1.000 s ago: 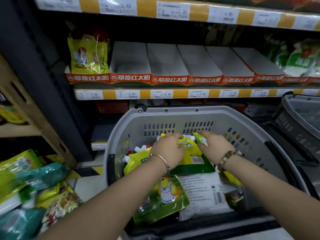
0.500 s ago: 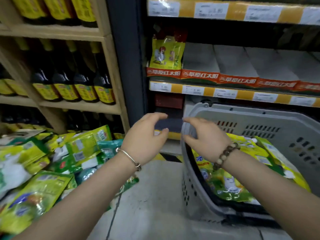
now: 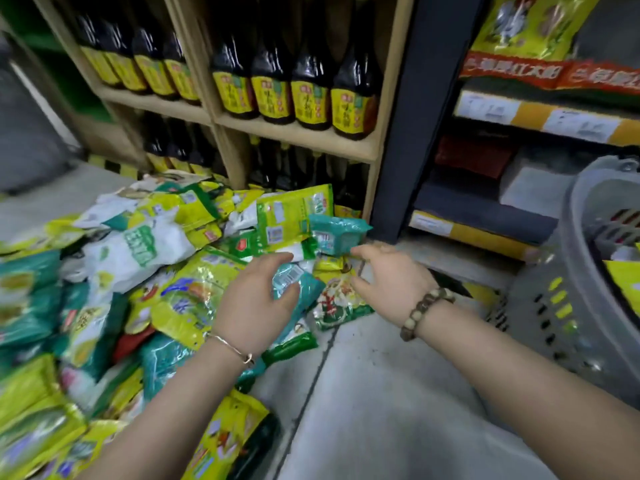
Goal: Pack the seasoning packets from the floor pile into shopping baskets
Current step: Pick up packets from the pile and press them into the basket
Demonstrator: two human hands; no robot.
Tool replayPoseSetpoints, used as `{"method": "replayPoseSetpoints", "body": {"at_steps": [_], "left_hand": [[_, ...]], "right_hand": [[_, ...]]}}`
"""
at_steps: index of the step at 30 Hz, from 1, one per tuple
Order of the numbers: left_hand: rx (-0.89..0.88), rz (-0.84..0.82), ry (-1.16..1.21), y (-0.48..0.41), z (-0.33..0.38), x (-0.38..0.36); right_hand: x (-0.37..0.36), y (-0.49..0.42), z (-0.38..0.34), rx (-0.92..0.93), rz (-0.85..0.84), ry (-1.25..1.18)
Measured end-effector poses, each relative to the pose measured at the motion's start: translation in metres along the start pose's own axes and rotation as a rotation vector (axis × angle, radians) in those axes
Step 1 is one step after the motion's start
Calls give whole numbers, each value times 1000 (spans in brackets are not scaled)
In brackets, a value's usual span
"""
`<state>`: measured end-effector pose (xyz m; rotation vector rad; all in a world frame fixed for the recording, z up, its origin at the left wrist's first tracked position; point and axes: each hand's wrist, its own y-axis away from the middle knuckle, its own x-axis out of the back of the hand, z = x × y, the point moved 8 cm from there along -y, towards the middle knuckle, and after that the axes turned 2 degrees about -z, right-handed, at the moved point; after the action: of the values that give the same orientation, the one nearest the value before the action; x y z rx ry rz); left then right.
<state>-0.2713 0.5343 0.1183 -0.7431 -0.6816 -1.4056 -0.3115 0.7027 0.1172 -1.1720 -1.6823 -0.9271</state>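
your packet pile [image 3: 131, 251] lies on the floor [image 3: 381, 393] at left, before the bottle shelf [image 3: 298, 135]; the basket [image 3: 575, 258] stands at right. your left hand [image 3: 252, 306] and right hand [image 3: 391, 282] sit between them, over the pile's near edge.

left hand [image 3: 254, 303] over teal packet [image 3: 294, 284] | right hand [image 3: 389, 275] spread above packet pile [image 3: 138, 258] | grey basket [image 3: 575, 271] at right

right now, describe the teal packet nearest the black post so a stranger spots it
Find the wooden shelf of dark bottles, then drop to the packet pile on the floor. At the pile's right corner, beside the black post, sits a puffy teal packet; its neighbours are yellow-green.
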Motion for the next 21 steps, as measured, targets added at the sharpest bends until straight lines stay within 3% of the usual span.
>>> {"method": "replayPoseSetpoints", "body": {"at_steps": [8,21], "left_hand": [[208,-5,-17,38,-108,-40],[508,-44,73,107,-222,-94]], "right_hand": [[-123,-11,-16,17,-257,52],[-310,15,-54,21,-637,-149]]}}
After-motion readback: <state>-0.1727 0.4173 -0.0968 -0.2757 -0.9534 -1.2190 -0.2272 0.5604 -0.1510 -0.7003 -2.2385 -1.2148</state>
